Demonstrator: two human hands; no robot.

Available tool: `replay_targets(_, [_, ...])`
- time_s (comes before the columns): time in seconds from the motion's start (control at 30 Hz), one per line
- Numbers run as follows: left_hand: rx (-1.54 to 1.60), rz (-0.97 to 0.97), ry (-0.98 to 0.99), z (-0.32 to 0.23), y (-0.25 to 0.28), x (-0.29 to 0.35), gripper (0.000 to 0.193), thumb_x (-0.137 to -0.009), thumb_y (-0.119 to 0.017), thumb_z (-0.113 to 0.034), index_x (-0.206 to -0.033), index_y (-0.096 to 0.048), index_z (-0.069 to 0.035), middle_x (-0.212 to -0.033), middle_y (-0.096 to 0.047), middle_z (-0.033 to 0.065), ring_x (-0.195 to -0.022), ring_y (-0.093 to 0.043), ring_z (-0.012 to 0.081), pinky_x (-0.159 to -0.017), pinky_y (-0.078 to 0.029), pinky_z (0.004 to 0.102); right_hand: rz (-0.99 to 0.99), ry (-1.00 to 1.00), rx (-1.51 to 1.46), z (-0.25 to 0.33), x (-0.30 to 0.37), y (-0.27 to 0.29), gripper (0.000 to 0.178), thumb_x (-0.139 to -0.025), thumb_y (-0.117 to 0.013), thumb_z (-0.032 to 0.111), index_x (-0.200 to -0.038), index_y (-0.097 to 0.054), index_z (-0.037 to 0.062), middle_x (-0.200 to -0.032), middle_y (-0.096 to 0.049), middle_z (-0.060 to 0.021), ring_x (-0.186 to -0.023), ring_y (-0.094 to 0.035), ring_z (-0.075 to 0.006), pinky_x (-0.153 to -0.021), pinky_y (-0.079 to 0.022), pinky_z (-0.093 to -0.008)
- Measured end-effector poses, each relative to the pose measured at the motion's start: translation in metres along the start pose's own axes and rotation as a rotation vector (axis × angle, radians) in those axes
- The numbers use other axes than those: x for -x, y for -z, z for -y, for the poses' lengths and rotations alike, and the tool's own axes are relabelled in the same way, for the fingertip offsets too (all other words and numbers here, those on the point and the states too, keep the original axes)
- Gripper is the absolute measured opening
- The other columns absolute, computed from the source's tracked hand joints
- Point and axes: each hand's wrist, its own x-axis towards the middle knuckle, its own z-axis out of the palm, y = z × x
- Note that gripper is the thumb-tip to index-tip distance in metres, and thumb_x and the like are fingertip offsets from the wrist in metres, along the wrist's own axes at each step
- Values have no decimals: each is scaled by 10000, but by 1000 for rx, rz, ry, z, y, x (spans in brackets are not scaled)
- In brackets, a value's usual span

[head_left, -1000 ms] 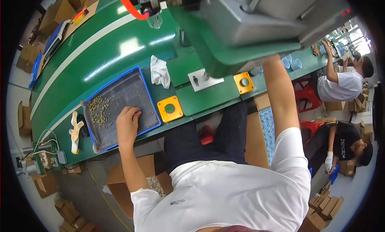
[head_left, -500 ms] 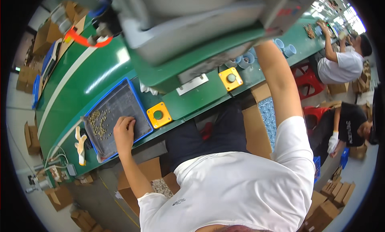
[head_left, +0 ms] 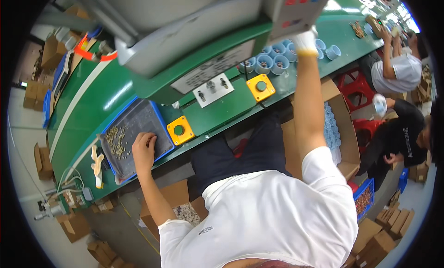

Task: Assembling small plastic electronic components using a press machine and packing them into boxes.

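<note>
Over the near right part of a blue-rimmed tray (head_left: 163, 117) rests my left hand (head_left: 144, 147), bare, with its fingers curled together. Anything between those fingertips is too small to make out. Small brass-coloured parts (head_left: 118, 140) are scattered across the tray's left side. My right hand (head_left: 305, 40), in a white glove with a yellowish cuff, reaches far out beside the machine (head_left: 203, 50). It is among light blue cups (head_left: 280, 64), several of which hold small parts. The right-hand fingers are partly hidden, so their grip does not show.
Two yellow button boxes (head_left: 181, 130) flank the machine's base on the green bench. A white glove (head_left: 97, 167) lies left of the tray. Below right stands a carton (head_left: 347, 152) of stacked blue cups. Two people (head_left: 397, 71) are at the right, near red stools (head_left: 355, 90).
The view has shifted, bringing more cups and the machine's front into sight. My right arm has swung, and its gloved hand now shows. My left hand stays over the tray.
</note>
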Motion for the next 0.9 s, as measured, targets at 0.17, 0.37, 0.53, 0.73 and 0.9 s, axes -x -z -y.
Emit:
replay_targets(0.17, [-4, 4, -3, 1, 3, 2, 93, -944, -795, -25, -1023, -765, 16, -970, -720, 139, -789, -712, 276, -744, -561, 365, 369, 250, 205, 71, 127, -26, 531, -941, -846, 296, -1301, -682, -58, -1118, -787, -154, -915, -798, -238, -875, -627, -398])
replay_targets(0.37, [-20, 14, 10, 3, 0, 2, 94, -949, -793, -25, -1024, -762, 22, -973, -719, 134, -788, -709, 271, -739, -560, 363, 461, 620, 373, 50, 165, -74, 610, -694, -999, 297, -1170, -730, 27, -1017, -764, -121, -858, -725, -346, -793, -560, -442])
replay_targets(0.53, [-23, 17, 2, 0, 1, 0, 92, -952, -790, -25, -1026, -761, 22, -973, -719, 135, -792, -711, 274, -746, -564, 364, 433, 615, 412, 45, 166, -74, 615, -706, -996, 307, -1212, -736, 72, -1136, -768, -81, -995, -724, -303, -904, -529, -440])
replay_targets(0.73, [-26, 13, 0, -3, 2, 2, 89, -955, -787, -26, -1026, -762, 21, -983, -722, 137, -796, -715, 278, -753, -566, 368, 474, 666, 449, 43, 161, -77, 574, -729, -984, 298, -1225, -755, 124, -1128, -744, -59, -980, -700, -284, -897, -503, -420])
replay_targets(0.9, [-24, 16, 11, -5, 5, 0, 89, -958, -786, -32, -1026, -763, 20, -988, -725, 138, -803, -718, 279, -755, -565, 367, 443, 673, 510, 41, 169, -80, 557, -732, -977, 348, -1195, -756, 131, -1111, -720, -58, -944, -682, -284, -875, -503, -433])
